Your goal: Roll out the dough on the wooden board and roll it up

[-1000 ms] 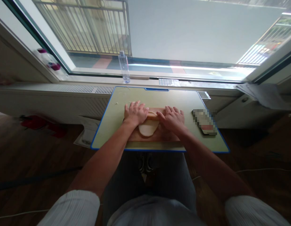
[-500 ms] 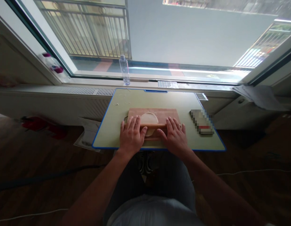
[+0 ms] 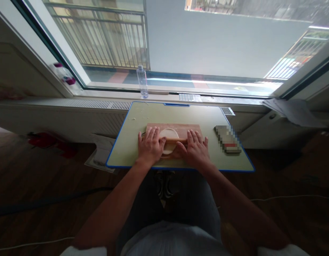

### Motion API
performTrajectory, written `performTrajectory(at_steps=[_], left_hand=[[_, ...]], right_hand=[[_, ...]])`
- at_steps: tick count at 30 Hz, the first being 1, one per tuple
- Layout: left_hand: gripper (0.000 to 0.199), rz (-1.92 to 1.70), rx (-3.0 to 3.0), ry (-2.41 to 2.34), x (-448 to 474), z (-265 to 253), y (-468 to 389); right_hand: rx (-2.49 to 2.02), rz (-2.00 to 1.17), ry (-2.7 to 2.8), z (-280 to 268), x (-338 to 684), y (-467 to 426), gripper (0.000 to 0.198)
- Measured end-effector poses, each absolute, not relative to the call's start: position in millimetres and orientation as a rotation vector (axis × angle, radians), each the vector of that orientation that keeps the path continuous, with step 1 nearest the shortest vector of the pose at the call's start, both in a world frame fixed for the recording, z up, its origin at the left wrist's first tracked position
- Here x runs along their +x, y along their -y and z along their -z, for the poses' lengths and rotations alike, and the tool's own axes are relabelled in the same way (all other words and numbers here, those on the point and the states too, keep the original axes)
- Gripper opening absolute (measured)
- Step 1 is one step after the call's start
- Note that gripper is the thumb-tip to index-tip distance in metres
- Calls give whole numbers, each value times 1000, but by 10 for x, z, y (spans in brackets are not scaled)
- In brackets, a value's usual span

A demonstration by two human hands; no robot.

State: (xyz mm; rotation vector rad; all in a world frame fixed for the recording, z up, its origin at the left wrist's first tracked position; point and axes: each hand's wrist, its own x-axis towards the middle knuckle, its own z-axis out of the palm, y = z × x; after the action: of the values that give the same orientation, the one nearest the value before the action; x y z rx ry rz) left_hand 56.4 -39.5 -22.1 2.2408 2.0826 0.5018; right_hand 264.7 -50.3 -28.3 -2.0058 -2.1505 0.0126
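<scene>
Near the far left corner of the table (image 3: 122,151): a few pale crumbs (image 3: 133,118).
Left hand (image 3: 151,145): palm down, fingers mostly straight, slightly spread over the left end of the rolling pin (image 3: 177,140), not visibly wrapped round it.
Dough (image 3: 169,133): pale round sheet on the board (image 3: 189,128), nearer the table's near edge, showing on both sides of the pin.
Pin tip: it crosses the sheet about parallel to that edge; I'd keep it level and turn the dough between passes.
Right hand (image 3: 197,145): also nearly flat on top, over the other end. Uneven pressure would probably thin one side.
Table's right edge: flat pixelated thing (image 3: 228,139), can't tell what, apart from the board.
</scene>
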Motion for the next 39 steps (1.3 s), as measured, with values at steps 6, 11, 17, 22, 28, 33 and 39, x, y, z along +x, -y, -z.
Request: performTrajectory(at_steps=[6, 11, 17, 22, 28, 33, 39], left_hand=[[65, -481, 2247, -2106, 604, 184, -14], [62, -428, 2186, -2151, 631, 158, -288], [63, -293, 2116, -2095, 623, 78, -602], [65, -189, 2075, -2029, 611, 25, -812], [67, -150, 2074, -1989, 602, 38, -1011], [67, -132, 2079, -1983, 609, 48, -1086], [67, -133, 2105, -1984, 615, 46, -1007]], right_hand=[[-2020, -15, 2137, 225, 2613, 127, 87], [-2030, -17, 2126, 190, 2610, -114, 89], [-2066, -87, 2103, 132, 2607, -409, 86], [-2092, -200, 2097, 85, 2624, -600, 88], [-2091, -304, 2099, 73, 2650, -783, 91], [-2094, -360, 2105, 73, 2666, -872, 89], [-2096, -314, 2125, 93, 2660, -794, 84]])
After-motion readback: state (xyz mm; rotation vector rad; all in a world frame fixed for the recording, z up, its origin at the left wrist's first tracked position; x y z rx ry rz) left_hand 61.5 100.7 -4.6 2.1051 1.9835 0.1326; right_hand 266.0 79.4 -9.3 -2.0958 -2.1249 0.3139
